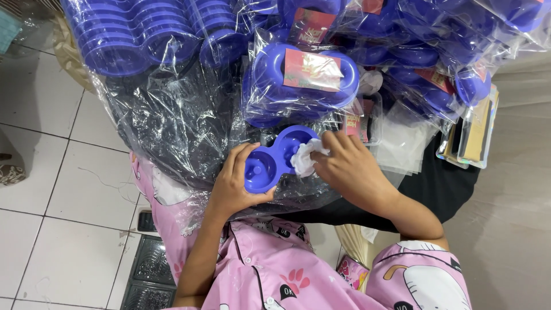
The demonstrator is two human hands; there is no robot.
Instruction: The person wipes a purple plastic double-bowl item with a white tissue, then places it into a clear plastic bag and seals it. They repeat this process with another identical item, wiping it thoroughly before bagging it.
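Stacks of blue bowls (135,34) in clear wrap, upper left, above white floor tiles (51,172). Left hand (232,186): clasped round the near end of a blue double-bowl dish (274,158), fingers curled over its rim, dish held above the lap before a clear plastic sheet (172,126). Right hand (350,169): fingers pinched on a crumpled white cloth (305,158), pressed into the dish's far bowl. Behind: bagged double dishes (304,77) with red card labels. Far right: flat clear packets (470,135). Pink printed sleeves (275,275) below.
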